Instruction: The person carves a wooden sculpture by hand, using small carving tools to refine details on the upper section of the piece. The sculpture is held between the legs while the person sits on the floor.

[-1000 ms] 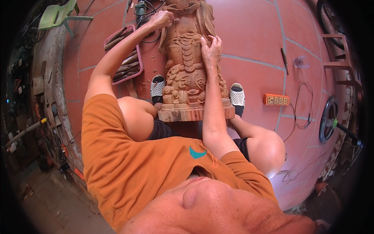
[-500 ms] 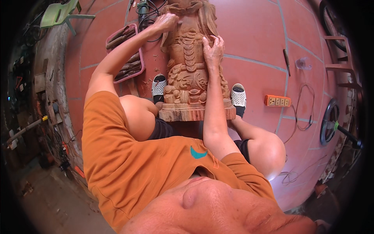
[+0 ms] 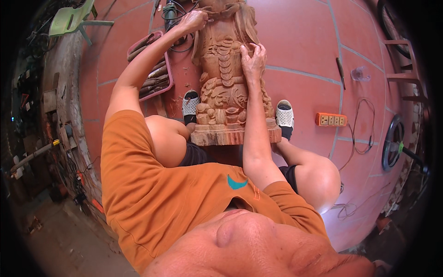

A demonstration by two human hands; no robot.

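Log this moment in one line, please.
left hand: at carved wooden statue, upper left, grip unclear; right hand: at statue's right side, fingers bent; left: pink tray, tools; right: orange power strip

Orange T-shirt (image 3: 175, 194), dark shorts (image 3: 198, 155), white shoes (image 3: 285, 116)

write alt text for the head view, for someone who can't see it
A person's left hand is at a carved wooden statue's upper left edge, the right hand at its right side. A pink tray of tools lies left, an orange power strip right.
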